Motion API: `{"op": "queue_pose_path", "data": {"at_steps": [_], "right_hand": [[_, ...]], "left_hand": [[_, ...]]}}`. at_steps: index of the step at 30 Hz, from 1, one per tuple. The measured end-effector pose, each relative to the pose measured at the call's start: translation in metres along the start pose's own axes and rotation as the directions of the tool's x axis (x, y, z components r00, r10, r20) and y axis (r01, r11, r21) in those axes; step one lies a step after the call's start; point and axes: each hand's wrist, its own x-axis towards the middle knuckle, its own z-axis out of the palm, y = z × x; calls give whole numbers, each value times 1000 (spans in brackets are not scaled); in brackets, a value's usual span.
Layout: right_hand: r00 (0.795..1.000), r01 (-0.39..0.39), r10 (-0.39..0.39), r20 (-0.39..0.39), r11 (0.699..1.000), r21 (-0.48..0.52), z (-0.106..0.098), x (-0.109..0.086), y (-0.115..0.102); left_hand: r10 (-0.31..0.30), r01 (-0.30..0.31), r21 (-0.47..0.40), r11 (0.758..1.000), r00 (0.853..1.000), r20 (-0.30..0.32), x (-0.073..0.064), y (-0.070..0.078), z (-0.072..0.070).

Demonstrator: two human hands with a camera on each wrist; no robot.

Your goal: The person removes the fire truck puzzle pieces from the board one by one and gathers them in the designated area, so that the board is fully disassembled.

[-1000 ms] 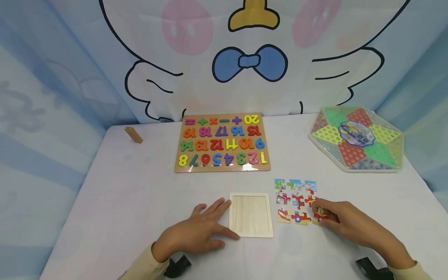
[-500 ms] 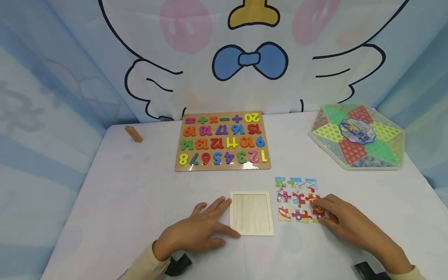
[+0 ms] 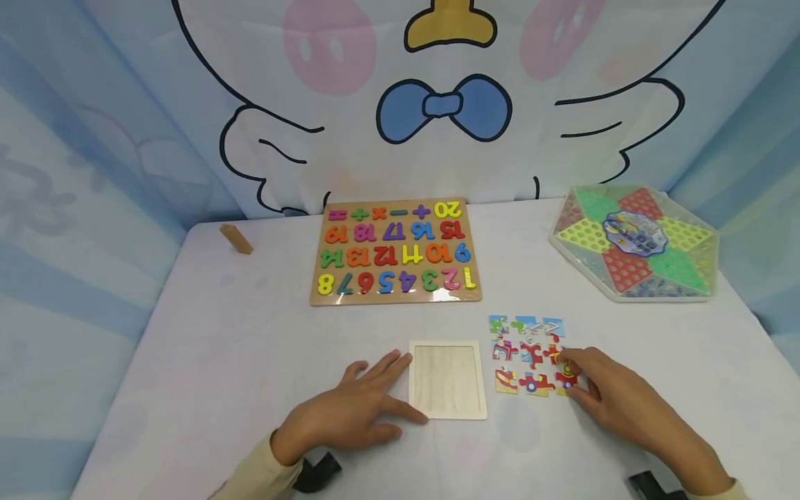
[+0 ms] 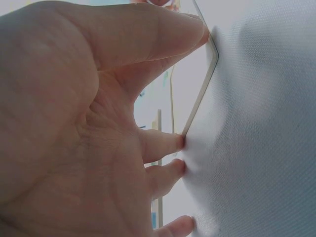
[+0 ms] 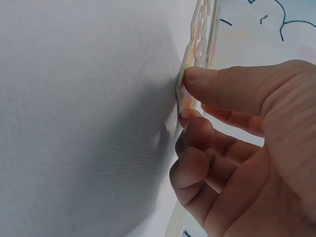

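Note:
My right hand (image 3: 615,392) pinches the lower-right puzzle piece (image 3: 565,377) between thumb and fingers, flat on the table. This piece sits close against the other jigsaw pieces (image 3: 531,355), which lie in rows with small gaps and show a red vehicle picture. In the right wrist view the thumb (image 5: 222,86) lies on the piece's edge, while the other fingers are bent. Left of the puzzle lies a square wooden tray (image 3: 448,380) with a raised rim. My left hand (image 3: 353,410) is spread on the table, its thumb and index fingertip touching the tray's left side.
A wooden number board (image 3: 396,253) with colourful numerals lies behind the tray. At the back right is a hexagonal game box (image 3: 634,243). A small wooden block (image 3: 236,239) stands at the back left. A printed curtain (image 3: 437,167) hangs behind the white table.
The right hand has slid the lower-right piece slightly left, narrowing the gap to its neighbours. The left hand and the tray have stayed in place.

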Motion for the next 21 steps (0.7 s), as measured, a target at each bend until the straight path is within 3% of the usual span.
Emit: {"op": "queue_pose_path", "data": {"at_steps": [12, 21], "right_hand": [[999, 14, -13, -37, 1000, 25, 2, -2, 0], [1000, -12, 12, -22, 1000, 12, 3, -3, -1]], "left_hand": [[-5, 5, -4, 1000, 1000, -2, 1, 1, 0], [-2, 2, -10, 1000, 1000, -7, 0, 1, 0]]}}
